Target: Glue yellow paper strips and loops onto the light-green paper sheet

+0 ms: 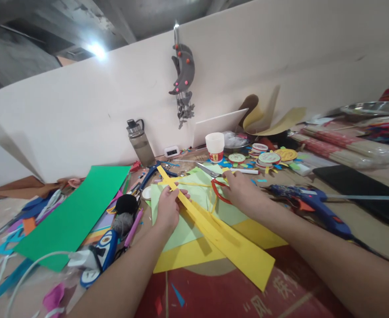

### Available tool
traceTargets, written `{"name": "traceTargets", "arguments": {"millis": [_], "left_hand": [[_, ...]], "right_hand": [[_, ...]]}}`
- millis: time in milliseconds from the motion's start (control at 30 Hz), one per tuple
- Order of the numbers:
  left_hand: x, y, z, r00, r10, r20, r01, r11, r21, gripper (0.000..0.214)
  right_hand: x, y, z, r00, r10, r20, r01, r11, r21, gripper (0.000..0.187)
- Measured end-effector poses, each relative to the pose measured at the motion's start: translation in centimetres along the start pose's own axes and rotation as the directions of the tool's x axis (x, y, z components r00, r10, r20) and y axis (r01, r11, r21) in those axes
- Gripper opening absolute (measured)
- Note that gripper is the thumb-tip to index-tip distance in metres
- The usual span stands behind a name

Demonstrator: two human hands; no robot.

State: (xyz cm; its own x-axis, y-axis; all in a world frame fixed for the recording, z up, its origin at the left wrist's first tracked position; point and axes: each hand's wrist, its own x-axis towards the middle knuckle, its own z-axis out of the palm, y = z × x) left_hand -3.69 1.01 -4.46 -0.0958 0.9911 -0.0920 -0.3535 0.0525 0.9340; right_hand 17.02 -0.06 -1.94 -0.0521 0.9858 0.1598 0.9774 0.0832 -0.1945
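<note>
My left hand [168, 205] is closed on a long yellow paper strip [210, 229], pinching it near its narrow upper end; the wide end slants down to the right. In my right hand [242, 187] is a pair of scissors [218, 185] with orange-red handles, the blades pointing away to the upper left. The blades are apart from the strip. A small bit of yellow shows by the right fingertips, too small to name. Beneath both hands lie light green paper sheets [181, 229] and a yellow sheet [187, 256].
Left are a green sheet [78, 212], a power strip [101, 260] and paper scraps. Behind stand a bottle [141, 143] and paper cups [215, 145], near round decorated discs [270, 159]. A blue glue gun [323, 212] and a black phone-like slab [363, 190] lie right.
</note>
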Motion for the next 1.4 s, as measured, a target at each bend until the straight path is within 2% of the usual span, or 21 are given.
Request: {"name": "traceTargets", "arguments": {"millis": [167, 367, 567, 767, 833, 967, 1067, 1233, 1400], "left_hand": [[-0.3, 0.0, 0.0, 0.999, -0.012, 0.044, 0.009, 0.998, 0.056, 0.027], [-0.5, 0.3, 0.1, 0.990, 0.053, 0.134, -0.042, 0.996, -0.080, 0.020], [-0.7, 0.7, 0.1, 0.980, 0.017, 0.196, 0.012, 0.989, -0.148, 0.023], [-0.9, 1.2, 0.2, 0.961, -0.059, 0.271, 0.109, 0.979, -0.174, 0.027], [-0.8, 1.4, 0.5, 0.965, -0.085, 0.250, 0.119, 0.985, -0.125, 0.028], [-0.6, 1.4, 1.4, 0.982, -0.133, 0.134, 0.128, 0.991, 0.043, 0.027], [-0.8, 1.2, 2.2, 0.982, -0.142, 0.126, 0.127, 0.985, 0.120, 0.030], [-1.0, 0.6, 3.0, 0.985, -0.140, 0.103, 0.122, 0.979, 0.161, 0.041], [-0.6, 0.3, 2.6, 0.995, -0.099, 0.034, 0.095, 0.989, 0.112, 0.039]], "right_hand": [[0.4, 0.4, 0.6, 1.000, 0.017, -0.014, -0.017, 1.000, 0.015, 0.025], [-0.1, -0.1, 0.5, 1.000, -0.019, -0.017, 0.020, 0.998, 0.051, 0.026], [-0.2, -0.1, 0.5, 0.999, -0.023, -0.031, 0.023, 1.000, 0.003, 0.026], [-0.2, 0.0, 0.8, 0.990, -0.077, -0.121, 0.080, 0.996, 0.025, 0.026], [-0.2, -0.1, 1.0, 0.986, -0.091, -0.136, 0.096, 0.995, 0.033, 0.025], [-0.4, -0.5, 1.0, 0.980, -0.101, -0.170, 0.113, 0.992, 0.062, 0.025], [-0.8, -1.1, 0.8, 0.974, -0.129, -0.187, 0.146, 0.986, 0.082, 0.026], [-1.6, -2.2, 0.5, 0.972, -0.149, -0.179, 0.175, 0.975, 0.136, 0.026], [-1.3, -2.0, 0.5, 0.973, -0.130, -0.191, 0.153, 0.982, 0.110, 0.026]]}}
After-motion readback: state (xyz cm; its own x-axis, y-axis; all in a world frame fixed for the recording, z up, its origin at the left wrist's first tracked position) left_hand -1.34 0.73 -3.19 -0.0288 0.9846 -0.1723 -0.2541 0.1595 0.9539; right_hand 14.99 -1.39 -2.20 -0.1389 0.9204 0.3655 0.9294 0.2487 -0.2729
